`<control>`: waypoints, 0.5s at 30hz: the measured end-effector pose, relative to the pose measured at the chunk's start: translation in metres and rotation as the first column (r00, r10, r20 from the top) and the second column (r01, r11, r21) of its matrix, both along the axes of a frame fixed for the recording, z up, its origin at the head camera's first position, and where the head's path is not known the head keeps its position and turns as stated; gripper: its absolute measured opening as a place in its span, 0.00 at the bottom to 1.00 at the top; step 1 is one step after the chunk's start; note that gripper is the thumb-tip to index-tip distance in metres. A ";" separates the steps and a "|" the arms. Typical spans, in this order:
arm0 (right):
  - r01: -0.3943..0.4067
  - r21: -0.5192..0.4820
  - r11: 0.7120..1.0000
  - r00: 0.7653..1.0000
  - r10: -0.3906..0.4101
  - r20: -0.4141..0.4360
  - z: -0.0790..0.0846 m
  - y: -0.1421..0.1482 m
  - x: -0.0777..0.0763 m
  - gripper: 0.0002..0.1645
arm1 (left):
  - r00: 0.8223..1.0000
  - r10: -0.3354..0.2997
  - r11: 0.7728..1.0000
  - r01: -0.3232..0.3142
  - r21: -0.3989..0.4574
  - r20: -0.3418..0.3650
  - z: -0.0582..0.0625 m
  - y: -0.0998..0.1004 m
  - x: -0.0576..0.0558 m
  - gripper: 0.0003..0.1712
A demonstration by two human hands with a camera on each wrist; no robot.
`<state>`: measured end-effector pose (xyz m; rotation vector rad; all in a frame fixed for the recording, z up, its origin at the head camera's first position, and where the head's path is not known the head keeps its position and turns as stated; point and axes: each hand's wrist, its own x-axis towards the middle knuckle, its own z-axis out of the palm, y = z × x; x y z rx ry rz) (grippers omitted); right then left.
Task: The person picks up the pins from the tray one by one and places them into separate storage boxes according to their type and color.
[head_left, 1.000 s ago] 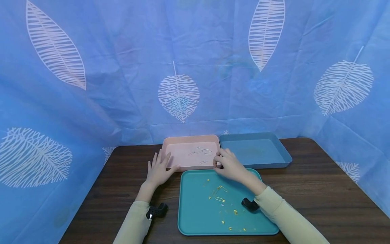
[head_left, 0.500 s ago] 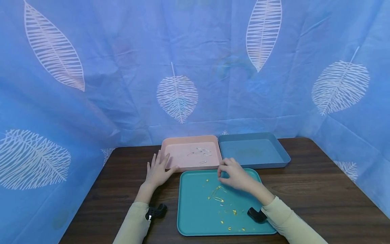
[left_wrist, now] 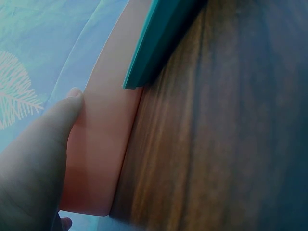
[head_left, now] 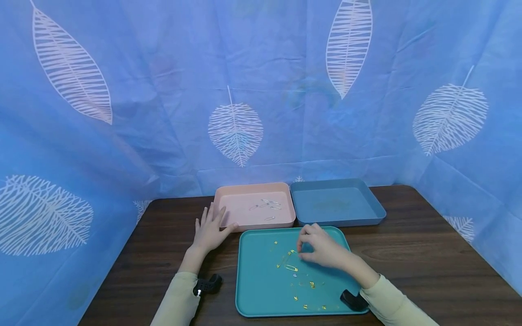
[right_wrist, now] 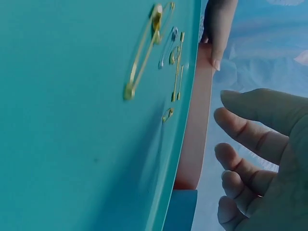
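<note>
My left hand (head_left: 209,233) rests at the near left corner of the pink tray (head_left: 236,210), fingers spread, thumb along its front wall. Several silver safety pins lie inside that tray. Over the far right part of the teal tray (head_left: 257,290) hovers my right hand (head_left: 321,249), fingers loosely bent. In the right wrist view its thumb and fingertips (right_wrist: 225,115) show nothing between them. Below them on the teal tray are gold safety pins of different sizes, among them a large one (right_wrist: 143,55), and a silver safety pin (right_wrist: 168,47).
A blue tray (head_left: 336,206) stands right of the pink one, both behind the teal tray on a dark wooden table (head_left: 412,244). Blue cloth (head_left: 281,127) with white leaf prints hangs behind and at the sides.
My right hand has drawn back from the pink tray's front right corner to above the teal tray, its fingers parting a little. The left hand stays put.
</note>
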<state>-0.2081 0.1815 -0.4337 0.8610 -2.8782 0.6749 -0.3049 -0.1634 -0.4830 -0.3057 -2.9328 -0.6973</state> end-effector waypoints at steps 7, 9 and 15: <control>-0.089 0.046 0.995 0.996 0.088 0.026 -0.003 0.002 0.007 0.14 | 1.000 0.003 1.000 -0.003 0.000 -0.006 -0.002 0.000 -0.001 0.50; -0.106 0.057 0.993 0.994 0.104 0.042 -0.004 0.002 0.007 0.14 | 1.000 0.003 1.000 -0.003 -0.001 -0.005 -0.002 0.000 -0.001 0.50; -0.119 0.066 0.991 0.983 0.107 0.152 0.000 0.002 0.009 0.12 | 1.000 0.000 1.000 0.000 -0.002 -0.013 -0.002 -0.001 -0.001 0.49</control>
